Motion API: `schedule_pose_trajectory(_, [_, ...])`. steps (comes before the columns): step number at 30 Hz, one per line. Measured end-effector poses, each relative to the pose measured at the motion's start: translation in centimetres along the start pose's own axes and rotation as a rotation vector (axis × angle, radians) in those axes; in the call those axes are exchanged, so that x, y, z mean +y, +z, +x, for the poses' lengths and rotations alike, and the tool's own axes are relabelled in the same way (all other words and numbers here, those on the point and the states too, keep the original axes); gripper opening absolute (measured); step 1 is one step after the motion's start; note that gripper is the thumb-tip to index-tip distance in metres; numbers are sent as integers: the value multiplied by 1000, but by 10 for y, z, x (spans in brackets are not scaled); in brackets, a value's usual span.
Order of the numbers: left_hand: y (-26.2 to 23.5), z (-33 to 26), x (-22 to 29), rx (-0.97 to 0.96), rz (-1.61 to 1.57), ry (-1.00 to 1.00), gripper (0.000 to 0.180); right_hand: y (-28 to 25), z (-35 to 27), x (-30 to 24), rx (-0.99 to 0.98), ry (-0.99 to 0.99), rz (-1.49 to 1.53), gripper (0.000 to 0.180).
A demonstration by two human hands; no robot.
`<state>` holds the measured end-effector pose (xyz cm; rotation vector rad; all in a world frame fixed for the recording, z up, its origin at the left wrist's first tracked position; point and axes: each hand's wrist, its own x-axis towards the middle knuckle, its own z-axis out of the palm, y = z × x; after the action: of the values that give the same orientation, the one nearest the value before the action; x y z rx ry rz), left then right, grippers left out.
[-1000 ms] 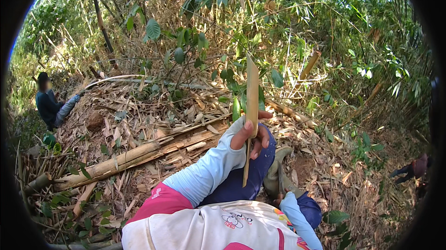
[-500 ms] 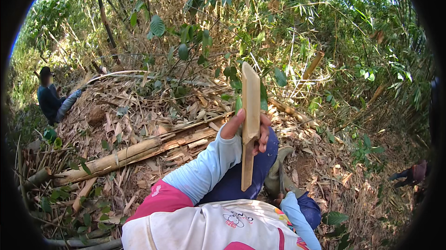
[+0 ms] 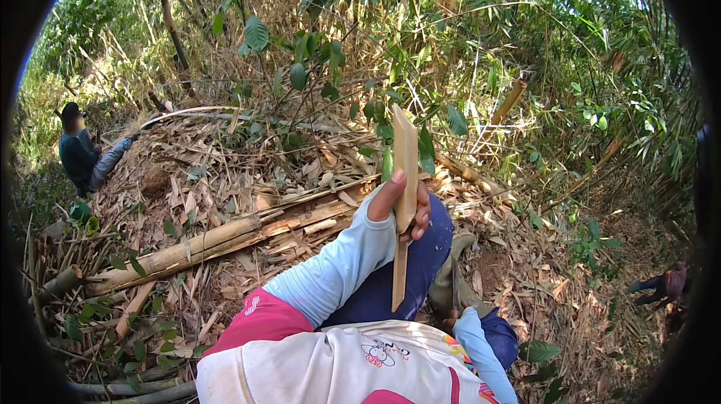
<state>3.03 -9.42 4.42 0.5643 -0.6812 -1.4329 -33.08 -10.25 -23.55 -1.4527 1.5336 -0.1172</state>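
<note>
Upright in front of me stands a split bamboo piece (image 3: 406, 156), pale, with a pointed upper end and a narrower lower part. My left hand (image 3: 386, 200) is closed round its middle, thumb on the near side and fingertips on the far side. Low on the right, beside my boot (image 3: 467, 254), my right hand (image 3: 451, 321) is partly hidden by my clothing. It seems closed on a knife, whose narrow dark blade (image 3: 455, 284) points up by the boot; the handle is hidden. The blade is apart from the bamboo. My bent knee (image 3: 433, 254) is behind the left hand.
A long split bamboo pole (image 3: 199, 248) lies across the dry leaves on the left. Cut bamboo ends (image 3: 64, 282) lie at lower left. One person (image 3: 81, 155) sits at far left; another person (image 3: 668, 282) is partly visible at far right. Leafy bamboo growth (image 3: 571, 66) stands behind.
The bamboo piece has turned about its length, showing a narrower face now, and sits slightly lower. My left hand has turned with it. The right hand looks the same.
</note>
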Motion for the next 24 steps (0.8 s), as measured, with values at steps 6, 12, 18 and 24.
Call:
schedule_pose_trajectory(6, [5, 0, -1, 75, 63, -49, 43, -4, -10, -16, 13, -8, -35, 84])
schedule_pose_trajectory(12, [14, 4, -3, 143, 198, 54, 49, -3, 0, 0, 3, -49, -54, 83])
schedule_pose_trajectory(18, [13, 8, -1, 110, 196, 162, 49, -5, -10, -14, -4, -20, 57, 86])
schedule_pose_trajectory(24, [-1, 7, 1, 63, -36, 50, 27, -6, -19, -28, -13, -42, 33, 82])
